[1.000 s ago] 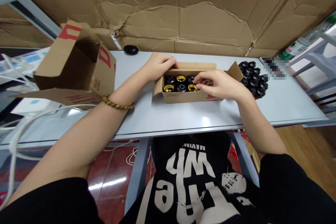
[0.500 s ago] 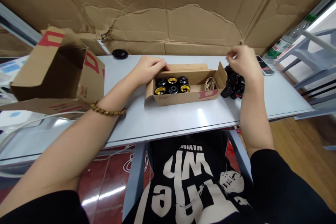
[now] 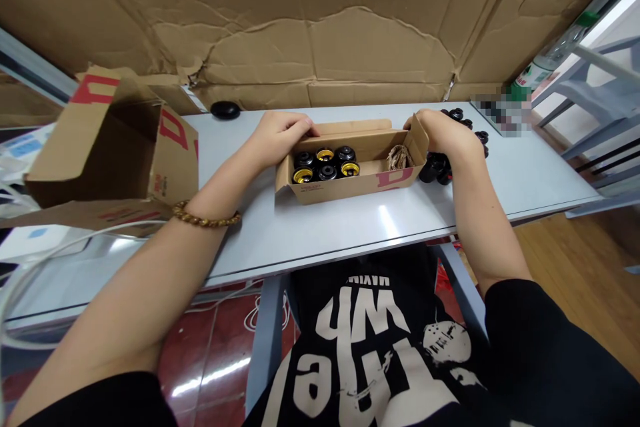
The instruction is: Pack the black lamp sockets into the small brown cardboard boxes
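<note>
A long, narrow cardboard box [image 3: 360, 183] sits with its top open on the white table. In its left part stand several round black parts [image 3: 327, 172], some with yellow rings inside; a crumpled wad of brown paper [image 3: 400, 157] fills the right end. My left hand [image 3: 283, 135] grips the box's back left corner, fingers bent over the rear edge. At the back right corner my right hand [image 3: 445, 133] reaches behind the end flap, its fingertips curled on the rear wall and partly hidden. Several black cylindrical parts [image 3: 434, 168] lie under and beside my right hand.
A larger open carton [image 3: 173, 147] with red print stands at the left, a white cable [image 3: 90, 233] before it. A black oval object [image 3: 225, 110] rests near the cardboard backing [image 3: 260, 60]. To the right are a plastic bottle [image 3: 545, 67] and a grey chair [image 3: 590, 100].
My right hand has come down and left from above the loose black parts to the box's back right corner. My left hand stays at the back left corner.
</note>
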Motion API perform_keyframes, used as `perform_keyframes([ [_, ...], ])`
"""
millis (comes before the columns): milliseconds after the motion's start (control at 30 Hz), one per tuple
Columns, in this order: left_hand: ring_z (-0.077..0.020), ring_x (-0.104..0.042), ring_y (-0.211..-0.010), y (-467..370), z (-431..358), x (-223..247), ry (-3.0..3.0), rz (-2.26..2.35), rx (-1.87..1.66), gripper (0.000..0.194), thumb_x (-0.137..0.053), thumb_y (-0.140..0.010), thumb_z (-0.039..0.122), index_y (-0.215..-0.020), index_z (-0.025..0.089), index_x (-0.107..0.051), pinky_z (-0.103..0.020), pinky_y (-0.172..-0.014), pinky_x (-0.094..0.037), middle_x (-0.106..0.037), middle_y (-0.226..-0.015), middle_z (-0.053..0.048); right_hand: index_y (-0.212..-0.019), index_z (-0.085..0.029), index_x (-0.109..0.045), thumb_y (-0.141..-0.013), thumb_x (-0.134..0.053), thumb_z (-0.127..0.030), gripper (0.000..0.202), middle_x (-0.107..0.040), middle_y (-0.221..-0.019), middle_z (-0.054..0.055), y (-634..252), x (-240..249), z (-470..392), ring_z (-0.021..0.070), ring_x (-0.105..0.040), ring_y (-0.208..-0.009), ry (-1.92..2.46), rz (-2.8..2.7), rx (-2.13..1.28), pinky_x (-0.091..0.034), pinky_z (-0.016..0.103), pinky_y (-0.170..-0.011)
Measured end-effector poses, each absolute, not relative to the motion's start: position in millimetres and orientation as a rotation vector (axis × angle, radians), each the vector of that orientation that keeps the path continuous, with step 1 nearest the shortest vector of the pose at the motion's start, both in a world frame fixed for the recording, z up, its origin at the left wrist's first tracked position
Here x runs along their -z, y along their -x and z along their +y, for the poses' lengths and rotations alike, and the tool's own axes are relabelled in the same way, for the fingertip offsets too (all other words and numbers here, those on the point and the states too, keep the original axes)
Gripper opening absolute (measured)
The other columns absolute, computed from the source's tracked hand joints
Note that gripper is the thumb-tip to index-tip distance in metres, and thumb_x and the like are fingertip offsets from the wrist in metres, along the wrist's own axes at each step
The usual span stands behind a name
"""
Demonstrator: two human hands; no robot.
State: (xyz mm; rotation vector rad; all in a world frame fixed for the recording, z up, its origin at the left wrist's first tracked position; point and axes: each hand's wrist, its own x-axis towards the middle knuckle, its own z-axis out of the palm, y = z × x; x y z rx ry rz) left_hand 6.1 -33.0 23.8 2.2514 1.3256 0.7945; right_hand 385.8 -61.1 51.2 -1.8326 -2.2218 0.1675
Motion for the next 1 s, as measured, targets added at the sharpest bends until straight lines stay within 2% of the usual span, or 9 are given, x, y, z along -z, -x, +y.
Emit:
perform_keyframes([
  [100,-0.0307,-0.081,-0.107,-5,-31,-22,-2.270,1.333,-0.791,0.047,-0.052,-0.102,0.048,-0.092,0.024,-0.091,-0.039,-0.106,-0.060,-0.092,-0.106,-0.007,-0.101,-0.026,-0.082,-0.090,-0.086,-0.024,0.012,-0.088,-0.114,0.014,-386,-59,-62,0.0402,-0.081,-0.112,1.817,-2.172,-0.169,-0.066,0.055,-0.097],
  [167,-0.0309,-0.081,-0.106,-5,-30,-21,-2.268,1.332,-0.803,0.047,-0.052,-0.102,0.049,-0.092,0.024,-0.091,-0.039,-0.105,-0.060,-0.092,-0.106,-0.007,-0.117,-0.026,-0.077,-0.098,-0.083,-0.044,0.027,-0.084,-0.130,0.017,-384,-65,-60,0.0410,-0.078,-0.125,1.607,-1.985,-0.126,-0.065,0.055,-0.103],
  [267,-0.0309,-0.081,-0.105,-5,-28,-19,-2.252,1.324,-0.821,0.048,-0.052,-0.101,0.051,-0.091,0.024,-0.091,-0.039,-0.103,-0.059,-0.092,-0.105,-0.008,-0.134,-0.028,-0.065,-0.104,-0.065,-0.078,0.059,-0.078,-0.123,0.013,-372,-70,-59,0.0306,-0.079,-0.102,1.194,-1.707,-0.416,-0.066,0.049,-0.087],
  [367,-0.0309,-0.081,-0.104,-4,-27,-17,-2.250,1.322,-0.828,0.048,-0.053,-0.101,0.051,-0.090,0.025,-0.092,-0.039,-0.102,-0.059,-0.092,-0.105,-0.008,-0.127,-0.030,-0.064,-0.099,-0.060,-0.090,0.067,-0.070,-0.098,0.005,-355,-70,-64,0.0223,-0.071,-0.075,0.949,-1.607,-0.777,-0.059,0.043,-0.069],
  [500,-0.0307,-0.081,-0.103,-4,-26,-17,-2.265,1.316,-0.837,0.047,-0.052,-0.101,0.049,-0.090,0.025,-0.092,-0.039,-0.102,-0.059,-0.092,-0.103,-0.007,-0.117,-0.030,-0.065,-0.094,-0.070,-0.093,0.067,-0.066,-0.094,0.003,-340,-72,-83,0.0214,-0.069,-0.075,0.844,-1.681,-0.906,-0.057,0.040,-0.064],
  [633,-0.0302,-0.081,-0.102,-5,-26,-17,-2.250,1.313,-0.846,0.045,-0.053,-0.101,0.046,-0.088,0.025,-0.091,-0.038,-0.102,-0.060,-0.091,-0.101,-0.006,-0.131,-0.031,-0.066,-0.096,-0.077,-0.087,0.067,-0.074,-0.112,0.006,-331,-72,-105,0.0266,-0.075,-0.096,0.896,-1.855,-0.574,-0.068,0.046,-0.082],
  [767,-0.0292,-0.080,-0.102,-7,-29,-20,-2.237,1.297,-0.844,0.043,-0.053,-0.100,0.043,-0.086,0.024,-0.090,-0.037,-0.102,-0.060,-0.091,-0.101,-0.006,-0.129,-0.026,-0.069,-0.104,-0.072,-0.070,0.050,-0.078,-0.118,0.009,-319,-63,-115,0.0316,-0.075,-0.109,0.970,-2.062,-0.200,-0.069,0.054,-0.098],
  [900,-0.0287,-0.079,-0.099,-8,-31,-21,-2.223,1.302,-0.855,0.044,-0.053,-0.099,0.045,-0.087,0.022,-0.089,-0.036,-0.097,-0.060,-0.090,-0.100,-0.008,-0.133,-0.024,-0.070,-0.108,-0.066,-0.057,0.042,-0.079,-0.118,0.011,-310,-53,-123,0.0311,-0.076,-0.107,0.852,-2.166,0.008,-0.067,0.052,-0.098],
  [1000,-0.0284,-0.079,-0.099,-8,-32,-22,-2.222,1.301,-0.865,0.043,-0.053,-0.098,0.045,-0.086,0.022,-0.087,-0.036,-0.097,-0.059,-0.088,-0.097,-0.008,-0.135,-0.024,-0.071,-0.111,-0.061,-0.059,0.043,-0.079,-0.114,0.009,-306,-50,-130,0.0282,-0.077,-0.102,0.747,-2.200,0.025,-0.066,0.048,-0.094],
])
